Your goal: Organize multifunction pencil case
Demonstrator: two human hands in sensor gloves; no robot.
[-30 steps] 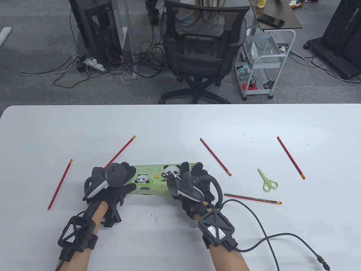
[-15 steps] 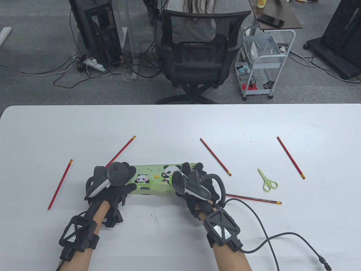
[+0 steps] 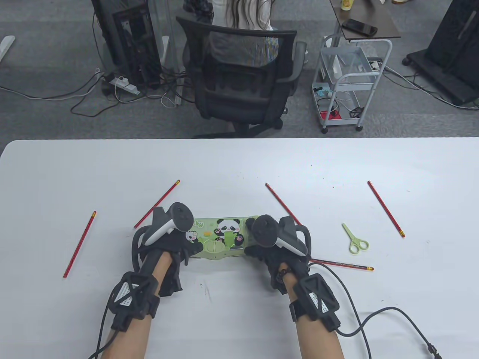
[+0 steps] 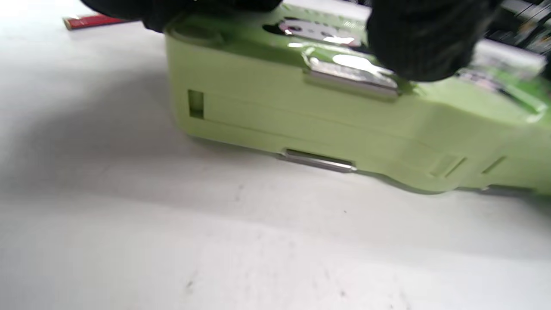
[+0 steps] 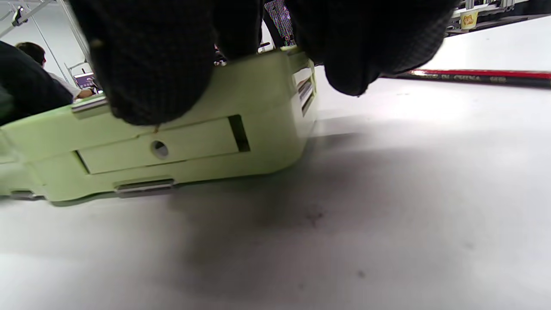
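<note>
Both hands now sit nearer the middle of the pencil case point(image 3: 220, 239): the left hand point(image 3: 170, 245) covers the "Lu" of its lettering, the right hand point(image 3: 269, 248) rolls outward, tracker turned up.

black sensor gloves, black-and-white trackers, black wrist units with cables.

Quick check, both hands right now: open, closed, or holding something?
Left hand: grips the left end of the green pencil case.
Right hand: grips the case's right end.
</note>
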